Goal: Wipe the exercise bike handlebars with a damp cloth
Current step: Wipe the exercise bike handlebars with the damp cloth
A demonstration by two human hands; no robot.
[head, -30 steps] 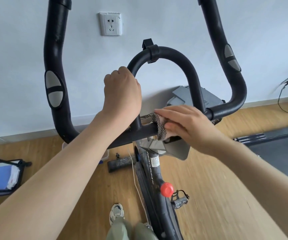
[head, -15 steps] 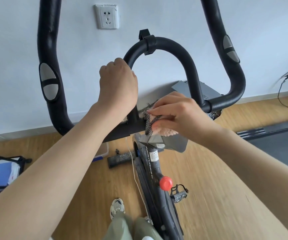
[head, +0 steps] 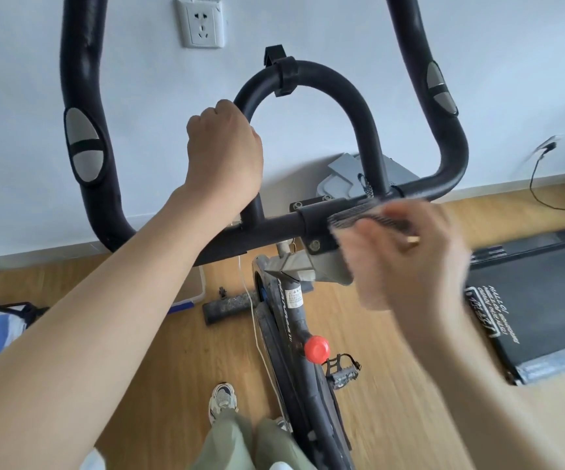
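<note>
Fingers [head: 372,232] of our blurred right hand [head: 406,262], clamped on the cloth [head: 359,217], have swept right along the crossbar [head: 274,225]; our left hand [head: 223,154] stays gripping the loop [head: 325,83].

My left hand [head: 225,154] is closed in a fist around a bar, forearm extended forward and up. My right hand [head: 406,256] is motion-blurred, fingers [head: 369,232] curled, forearm entering from lower right.

The handlebars [head: 338,83] are covered in matt black foam, with smooth grey plastic-looking pads [head: 84,144] set in. The cloth [head: 359,217], blurred, appears coarsely woven. The floor [head: 179,361] is laid in satin wood-grain boards.
</note>
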